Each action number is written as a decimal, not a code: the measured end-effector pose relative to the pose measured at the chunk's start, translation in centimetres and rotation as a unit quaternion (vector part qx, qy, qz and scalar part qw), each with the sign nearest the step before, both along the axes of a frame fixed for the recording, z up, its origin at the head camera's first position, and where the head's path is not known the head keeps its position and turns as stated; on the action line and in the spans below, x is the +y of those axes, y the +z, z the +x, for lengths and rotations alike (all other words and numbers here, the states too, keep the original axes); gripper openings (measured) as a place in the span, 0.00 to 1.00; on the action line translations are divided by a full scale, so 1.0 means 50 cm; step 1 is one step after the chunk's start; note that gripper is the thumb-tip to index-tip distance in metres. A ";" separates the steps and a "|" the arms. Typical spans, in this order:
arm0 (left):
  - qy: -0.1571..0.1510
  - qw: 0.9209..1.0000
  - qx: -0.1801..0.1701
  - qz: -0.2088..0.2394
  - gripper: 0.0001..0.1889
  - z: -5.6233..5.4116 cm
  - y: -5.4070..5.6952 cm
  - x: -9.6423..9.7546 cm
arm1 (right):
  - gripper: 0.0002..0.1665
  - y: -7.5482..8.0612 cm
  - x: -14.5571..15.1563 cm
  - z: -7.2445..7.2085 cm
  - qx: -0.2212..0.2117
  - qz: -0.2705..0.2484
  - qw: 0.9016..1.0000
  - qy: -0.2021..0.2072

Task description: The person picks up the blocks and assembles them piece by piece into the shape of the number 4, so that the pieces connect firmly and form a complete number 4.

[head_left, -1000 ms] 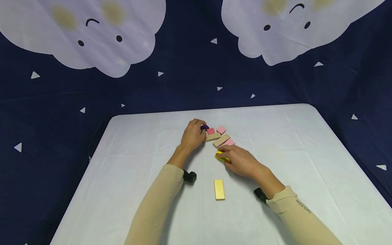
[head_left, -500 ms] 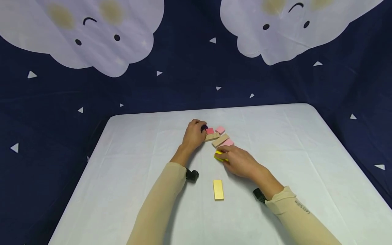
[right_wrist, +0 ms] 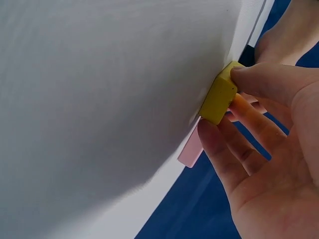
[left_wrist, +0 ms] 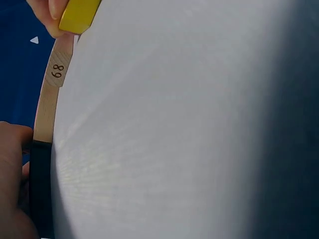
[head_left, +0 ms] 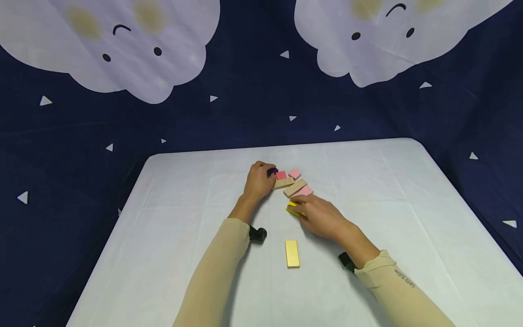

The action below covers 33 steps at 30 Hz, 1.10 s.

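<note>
At the far middle of the table, my left hand (head_left: pixel 258 181) grips a dark purple block (head_left: pixel 272 171) between thumb and fingers. That block looks nearly black in the left wrist view, set against the end of a plain wooden block (left_wrist: pixel 46 114). My right hand (head_left: pixel 323 217) pinches a bright yellow block (right_wrist: pixel 219 97) by its ends, low at the table. Between the hands lie two wooden blocks (head_left: pixel 295 187), a red-pink block (head_left: pixel 281 175) and two light pink blocks (head_left: pixel 295 173), arranged in a loose curve. One wooden block shows printed digits (left_wrist: pixel 57 71).
A pale yellow block (head_left: pixel 292 254) lies apart, nearer the person, between the forearms. The white tabletop (head_left: pixel 163 254) has rounded far corners. Behind it hangs a dark blue cloth (head_left: pixel 253 118) with clouds and small triangles. Black wrist cameras (head_left: pixel 258 235) sit below both wrists.
My left hand and wrist have shifted slightly toward the person and to the right, still holding the dark purple block. My right hand stays on the yellow block, almost unmoved.
</note>
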State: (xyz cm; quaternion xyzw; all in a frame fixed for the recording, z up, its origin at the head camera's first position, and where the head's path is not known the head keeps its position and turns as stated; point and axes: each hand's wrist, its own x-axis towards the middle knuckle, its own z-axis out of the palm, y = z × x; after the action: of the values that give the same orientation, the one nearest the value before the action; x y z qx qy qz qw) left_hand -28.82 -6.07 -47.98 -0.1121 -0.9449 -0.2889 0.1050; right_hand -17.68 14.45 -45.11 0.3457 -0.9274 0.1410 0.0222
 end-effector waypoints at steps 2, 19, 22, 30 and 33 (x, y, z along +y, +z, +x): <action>0.003 1.000 0.000 0.000 0.15 -0.001 -0.002 0.000 | 0.18 -0.002 0.000 0.000 0.002 0.001 1.000 -0.003; 0.007 1.000 0.006 0.009 0.15 -0.004 -0.008 -0.001 | 0.14 0.002 -0.011 0.001 0.013 0.003 1.000 -0.025; -0.002 1.000 0.005 0.007 0.16 -0.003 -0.008 -0.002 | 0.13 0.000 -0.014 0.000 0.012 -0.002 0.999 -0.032; 0.000 1.000 0.004 0.001 0.15 -0.005 -0.007 -0.005 | 0.15 0.005 -0.021 -0.006 0.008 -0.005 0.999 -0.038; -0.005 1.000 0.009 0.002 0.15 -0.007 -0.008 -0.008 | 0.15 0.008 -0.023 -0.006 -0.009 -0.006 0.999 -0.047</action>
State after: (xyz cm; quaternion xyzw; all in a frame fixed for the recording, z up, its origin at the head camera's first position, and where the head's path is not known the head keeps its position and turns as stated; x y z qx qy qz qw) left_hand -29.18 -6.47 -48.35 -0.1188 -0.9429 -0.2902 0.1121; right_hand -17.95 13.32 -44.71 0.3007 -0.9418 0.1484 0.0225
